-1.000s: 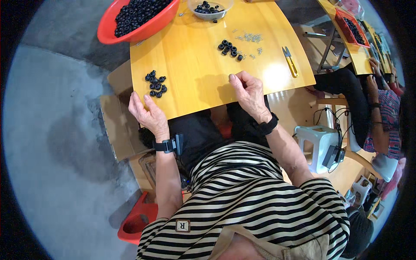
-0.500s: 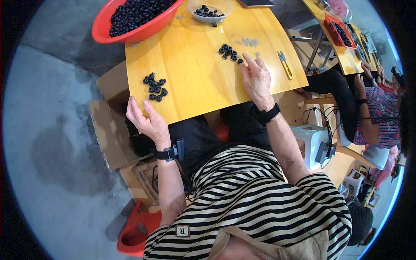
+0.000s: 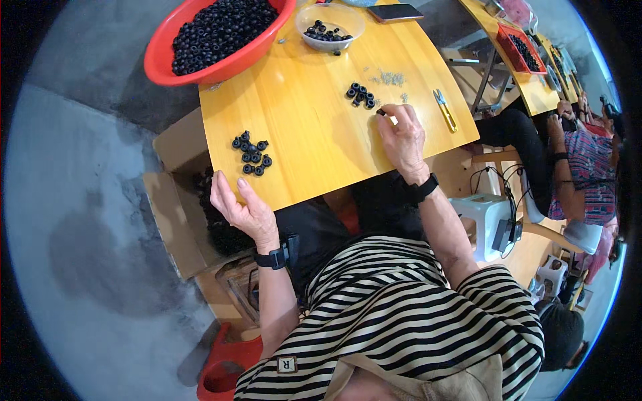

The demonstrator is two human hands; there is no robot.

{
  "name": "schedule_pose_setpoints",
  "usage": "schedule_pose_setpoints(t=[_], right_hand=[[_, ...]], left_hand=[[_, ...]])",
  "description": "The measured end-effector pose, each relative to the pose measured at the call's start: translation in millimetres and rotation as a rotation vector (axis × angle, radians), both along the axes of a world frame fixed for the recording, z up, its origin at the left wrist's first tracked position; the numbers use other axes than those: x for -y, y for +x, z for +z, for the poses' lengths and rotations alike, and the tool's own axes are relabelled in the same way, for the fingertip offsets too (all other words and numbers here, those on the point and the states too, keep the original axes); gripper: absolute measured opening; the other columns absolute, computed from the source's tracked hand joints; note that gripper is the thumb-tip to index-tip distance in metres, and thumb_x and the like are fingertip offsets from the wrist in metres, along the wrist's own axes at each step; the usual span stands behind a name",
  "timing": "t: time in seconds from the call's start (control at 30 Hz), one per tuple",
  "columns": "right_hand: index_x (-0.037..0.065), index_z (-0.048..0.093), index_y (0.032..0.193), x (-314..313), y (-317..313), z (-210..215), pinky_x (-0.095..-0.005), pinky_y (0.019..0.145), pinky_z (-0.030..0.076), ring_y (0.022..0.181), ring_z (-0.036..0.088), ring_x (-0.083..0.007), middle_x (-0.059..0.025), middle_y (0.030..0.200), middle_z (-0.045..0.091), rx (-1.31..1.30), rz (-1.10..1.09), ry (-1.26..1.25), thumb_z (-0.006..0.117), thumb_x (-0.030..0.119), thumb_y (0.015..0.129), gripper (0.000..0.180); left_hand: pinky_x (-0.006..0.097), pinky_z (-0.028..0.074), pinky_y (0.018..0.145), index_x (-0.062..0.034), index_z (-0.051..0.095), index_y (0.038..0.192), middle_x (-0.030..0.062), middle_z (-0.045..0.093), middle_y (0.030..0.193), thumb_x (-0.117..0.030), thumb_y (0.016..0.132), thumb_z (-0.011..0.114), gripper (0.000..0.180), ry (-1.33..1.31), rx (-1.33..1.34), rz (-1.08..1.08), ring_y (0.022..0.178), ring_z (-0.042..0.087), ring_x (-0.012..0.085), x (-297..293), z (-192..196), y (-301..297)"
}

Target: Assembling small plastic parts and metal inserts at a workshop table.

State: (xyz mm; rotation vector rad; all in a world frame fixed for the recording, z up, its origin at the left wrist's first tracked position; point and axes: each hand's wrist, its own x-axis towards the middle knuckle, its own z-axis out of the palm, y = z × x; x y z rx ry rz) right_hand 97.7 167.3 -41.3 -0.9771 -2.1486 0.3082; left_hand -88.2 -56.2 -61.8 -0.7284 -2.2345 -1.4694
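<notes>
My right hand (image 3: 404,139) is at the right part of the yellow table (image 3: 301,127), its thumb and forefinger closed on a small black ring-shaped part (image 3: 380,112). Just beyond it lies a loose cluster of similar black ring parts (image 3: 360,95). Beside that cluster are small clear or silvery bits (image 3: 389,78), too tiny to make out. My left hand (image 3: 246,212) holds nothing, its fingers apart, at the table's near left edge. In front of it sits another group of black parts (image 3: 253,155), some with small knobs sticking out.
A red basin (image 3: 157,57) heaped with black parts stands at the far left, a clear plastic bowl (image 3: 358,27) beside it. Yellow-handled snips (image 3: 445,110) lie on the right; a dark flat device (image 3: 396,13) lies behind. A cardboard box (image 3: 164,207) stands left. Another person (image 3: 582,174) sits at right.
My right thumb and forefinger have come together on a black part near the right cluster. My left hand stays open at the edge. The whole view has shifted slightly.
</notes>
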Motion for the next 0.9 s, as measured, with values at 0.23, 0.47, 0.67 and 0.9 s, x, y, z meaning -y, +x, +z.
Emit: schedule_pose_setpoints(t=[0.23,0.47,0.67,0.9], right_hand=[[0.001,0.057,0.115,3.0,3.8,-3.0,-0.0273,0.061,0.051,0.068,0.058,-0.0104,-0.0063,0.096,0.063,-0.49,0.118,-0.387,0.062,0.005,0.09,0.026],[0.003,0.057,0.123,35.9,24.6,13.7,-0.0293,0.08,0.05,0.086,0.059,-0.0133,-0.0094,0.11,0.062,-1.213,0.706,-1.646,0.061,0.017,0.094,0.032],[0.004,0.057,0.123,45.9,27.6,22.6,-0.0308,0.081,0.048,0.085,0.06,-0.0152,-0.0087,0.105,0.062,-1.328,0.838,-1.996,0.058,0.018,0.096,0.031],[0.006,0.06,0.11,47.9,35.1,19.3,-0.0308,0.077,0.047,0.079,0.062,-0.0143,-0.0083,0.095,0.068,-1.193,0.924,-2.112,0.054,0.022,0.098,0.02]], left_hand=[[0.041,0.041,0.101,0.0063,0.05,0.13,0.02,0.048,0.129,-0.014,0.097,0.055,0.039,0.016,0.016,-0.031,0.118,0.049,0.0303,0.5,1.6,1.8],[0.039,0.041,0.102,0.0052,0.059,0.122,0.0188,0.055,0.126,-0.004,0.09,0.058,0.034,-0.034,0.003,-0.211,0.118,0.052,0.0297,-8.6,44.5,58.6],[0.038,0.044,0.099,0.004,0.066,0.113,0.0183,0.06,0.119,-0.002,0.087,0.063,0.028,-0.039,0.121,-0.591,0.112,0.058,0.0284,-43.4,69.6,81.9],[0.039,0.046,0.096,0.0014,0.067,0.112,0.0171,0.06,0.12,-0.002,0.085,0.065,0.027,-0.079,0.202,-0.85,0.115,0.057,0.0323,-66.2,76.5,86.3]])
